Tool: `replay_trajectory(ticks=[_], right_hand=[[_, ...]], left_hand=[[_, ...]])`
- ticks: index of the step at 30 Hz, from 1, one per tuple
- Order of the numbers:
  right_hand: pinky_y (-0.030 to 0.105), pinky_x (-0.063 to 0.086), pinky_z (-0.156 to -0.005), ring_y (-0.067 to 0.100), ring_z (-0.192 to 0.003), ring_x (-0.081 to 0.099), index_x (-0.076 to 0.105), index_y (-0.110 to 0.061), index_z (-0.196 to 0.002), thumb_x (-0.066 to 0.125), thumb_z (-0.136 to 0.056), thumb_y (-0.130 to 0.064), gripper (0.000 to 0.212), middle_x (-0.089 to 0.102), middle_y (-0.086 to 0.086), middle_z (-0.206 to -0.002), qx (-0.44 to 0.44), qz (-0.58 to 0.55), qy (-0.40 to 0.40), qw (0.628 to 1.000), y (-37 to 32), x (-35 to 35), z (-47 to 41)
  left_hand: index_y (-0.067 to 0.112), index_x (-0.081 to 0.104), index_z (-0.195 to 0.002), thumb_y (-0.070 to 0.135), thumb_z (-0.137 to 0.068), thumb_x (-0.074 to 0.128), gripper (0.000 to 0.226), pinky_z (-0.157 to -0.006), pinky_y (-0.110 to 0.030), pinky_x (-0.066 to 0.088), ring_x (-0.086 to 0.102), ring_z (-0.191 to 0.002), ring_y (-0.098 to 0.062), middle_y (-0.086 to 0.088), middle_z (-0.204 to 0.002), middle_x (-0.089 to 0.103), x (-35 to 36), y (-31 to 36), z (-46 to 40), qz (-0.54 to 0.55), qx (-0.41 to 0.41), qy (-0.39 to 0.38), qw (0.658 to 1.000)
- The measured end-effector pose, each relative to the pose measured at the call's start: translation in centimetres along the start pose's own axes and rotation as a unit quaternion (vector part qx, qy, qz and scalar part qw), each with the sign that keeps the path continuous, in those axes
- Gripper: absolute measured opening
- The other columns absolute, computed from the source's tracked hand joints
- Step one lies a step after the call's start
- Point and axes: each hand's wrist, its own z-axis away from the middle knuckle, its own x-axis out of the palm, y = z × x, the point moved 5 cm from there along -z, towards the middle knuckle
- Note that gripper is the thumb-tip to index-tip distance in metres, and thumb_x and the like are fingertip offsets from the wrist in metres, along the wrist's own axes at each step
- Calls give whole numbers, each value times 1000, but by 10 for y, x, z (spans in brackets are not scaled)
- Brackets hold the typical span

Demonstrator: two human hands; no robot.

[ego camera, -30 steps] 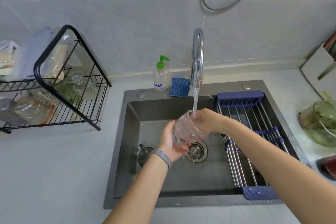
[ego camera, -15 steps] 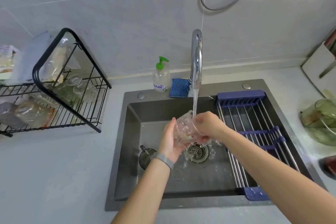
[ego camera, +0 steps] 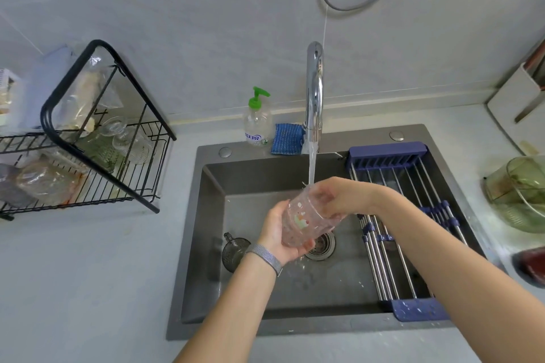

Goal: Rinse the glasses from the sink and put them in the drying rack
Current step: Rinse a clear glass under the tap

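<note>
At the frame's centre, under water running from the tap (ego camera: pixel 315 91), a glass (ego camera: pixel 306 219) is held tilted over the sink (ego camera: pixel 206 244), the left hand (ego camera: pixel 280 237) cupping its base and the right hand (ego camera: pixel 334 197) gripping its rim. Another glass (ego camera: pixel 234 249) lies in the sink at left; the rack (ego camera: pixel 97 138), upper left, holds glassware.

Light grey table (ego camera: pixel 73 289) with a black wire rack (ego camera: pixel 97 156) on the left, sink (ego camera: pixel 295 330) in the middle, green bowl (ego camera: pixel 522 194) far right.
</note>
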Motion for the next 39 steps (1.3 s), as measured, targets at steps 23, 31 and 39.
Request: replay_trajectory(ticks=[23, 31, 39], right_hand=[[42, 51, -82, 20, -75, 73, 72, -20, -100, 61, -90, -42, 26, 75, 8, -90, -7, -538, 267, 799, 24, 79, -10], [39, 57, -72, 23, -85, 73, 70, -14, -111, 58, -93, -38, 32, 75, 10, -102, -12, -525, 290, 800, 18, 63, -9], [46, 57, -75, 25, -77, 63, 73, -16, -106, 74, -72, -53, 50, 71, 11, -91, 38, -480, 316, 818, 22, 53, -7]], left_hand=[[27, 40, -144, 41, -106, 20, 45, -109, -36, 40, 46, -134, -19, -1, -150, 44, 16, 34, 3, -366, 248, 34, 896], [16, 65, -120, 55, -101, 22, 61, -104, -40, 45, 62, -111, -22, -3, -117, 68, 18, 38, -8, -328, 173, 42, 928], [17, 46, -142, 46, -105, 19, 54, -111, -31, 33, 46, -133, -18, 3, -143, 48, 24, 24, 5, -382, 267, 70, 882]])
